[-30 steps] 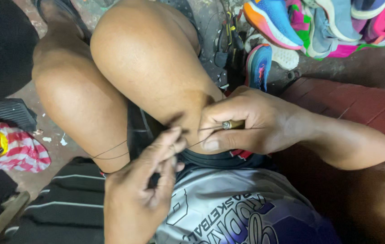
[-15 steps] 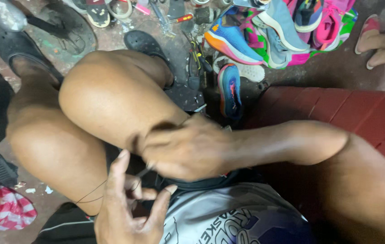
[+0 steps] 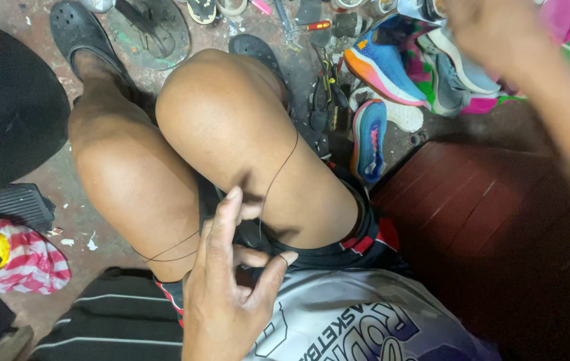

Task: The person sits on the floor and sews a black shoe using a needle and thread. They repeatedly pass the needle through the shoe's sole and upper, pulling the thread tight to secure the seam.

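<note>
Thread (image 3: 278,175) runs over near knee, pinched in left hand (image 3: 228,294) narrow grip at lap. Right hand (image 3: 492,30) raised far right, blurred; grip state cannot be told. Shoes (image 3: 382,67) crowd far floor.

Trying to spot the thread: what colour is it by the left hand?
Dark, near black thread, running from the left hand over the thigh; head view.

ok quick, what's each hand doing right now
Left hand: fingers loosely curled, pinching a thin dark thread that runs over the knee.
Right hand: raised at the top edge, blurred; cannot tell if it holds anything.
</note>
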